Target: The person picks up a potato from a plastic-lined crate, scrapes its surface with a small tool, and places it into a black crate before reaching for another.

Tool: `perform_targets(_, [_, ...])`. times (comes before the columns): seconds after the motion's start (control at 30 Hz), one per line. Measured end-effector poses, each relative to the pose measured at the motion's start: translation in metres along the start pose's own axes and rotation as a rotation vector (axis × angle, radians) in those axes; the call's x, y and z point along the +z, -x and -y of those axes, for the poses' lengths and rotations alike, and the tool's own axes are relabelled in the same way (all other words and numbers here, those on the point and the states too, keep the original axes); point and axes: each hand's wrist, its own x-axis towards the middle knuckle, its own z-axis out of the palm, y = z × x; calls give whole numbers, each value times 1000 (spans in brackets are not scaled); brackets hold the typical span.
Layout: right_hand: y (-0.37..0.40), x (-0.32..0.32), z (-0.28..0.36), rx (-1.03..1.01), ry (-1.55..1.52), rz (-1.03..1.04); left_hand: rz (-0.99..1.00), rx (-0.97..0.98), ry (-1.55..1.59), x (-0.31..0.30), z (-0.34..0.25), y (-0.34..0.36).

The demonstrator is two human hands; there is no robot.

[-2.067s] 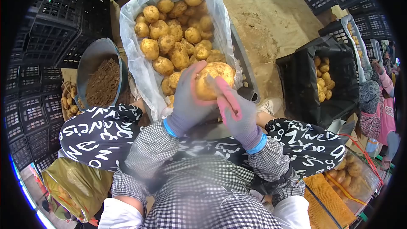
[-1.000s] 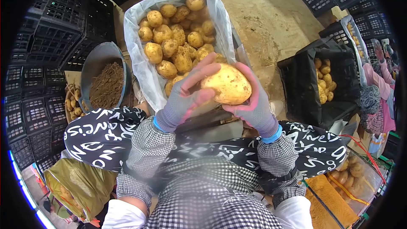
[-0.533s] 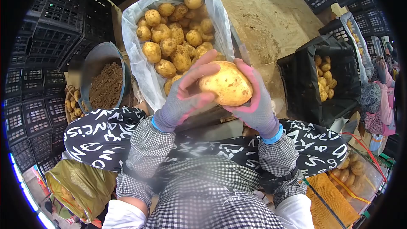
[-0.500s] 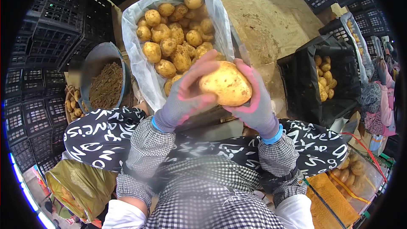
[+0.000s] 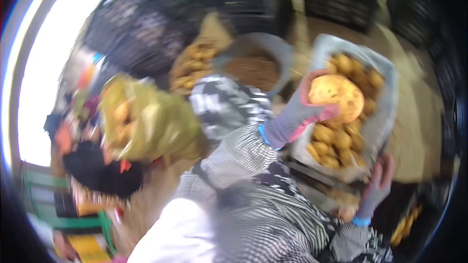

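Note:
My left hand, in a grey and pink glove, is closed around a large pale yellow potato with small dark specks. Hand and potato are above a crate lined with translucent white plastic, where several soil-marked potatoes lie. Off to the right, near the liner's lower corner, my right hand wears a matching glove. Its fingers are stretched out and somewhat blurred, with nothing visible in them.
A grey-blue bucket of brown soil stands beside a basket of small potatoes. Left of my leg is a yellow-green bag with potatoes inside. Dark stacked crates line the back. More potatoes show at lower right.
My view has swung left, bringing the yellow-green bag closer to the middle. My right hand has come off the potato and moved away; my left hand alone keeps it.

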Motion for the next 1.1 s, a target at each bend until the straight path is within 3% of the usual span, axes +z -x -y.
perform_targets(0.23, [-13, 13, -2, 6, -40, 116, -664, 939, -766, -43, -211, 133])
perform_targets(0.3, [-14, 13, -2, 8, -1, 120, -1060, 1088, -1106, -87, -260, 175])
perform_targets(0.33, [-16, 12, -3, 10, 13, 123, -1071, 1165, -1139, -126, -282, 198])
perform_targets(0.43, [-21, 10, -17, 18, 19, 143, -1436, 1058, -1749, -225, -350, 268])
perform_targets(0.53, [-23, 12, -19, 29, 42, 168, -1471, 733, -1483, -300, -395, 303])
perform_targets(0.63, [-23, 12, -13, 34, 61, 165, -1476, 309, -748, -300, -397, 296])
perform_targets(0.73, [-22, 8, -16, 31, 87, 184, -1348, 154, -1037, -369, -385, 309])
perform_targets(0.83, [-24, -1, -25, 41, 145, 178, -1825, -10, -1229, -401, -382, 289])
perform_targets(0.87, [-25, -3, -29, 48, 169, 167, -1755, -4, -1327, -451, -393, 297])
perform_targets(0.97, [-22, -4, -34, 47, 164, 120, -1481, -121, -1406, -429, -392, 283])
perform_targets(1.03, [-20, -2, -32, 46, 159, 130, -1502, -281, -1310, -437, -404, 275])
perform_targets(1.1, [-18, 0, -31, 45, 159, 150, -1521, -375, -1410, -472, -412, 272])
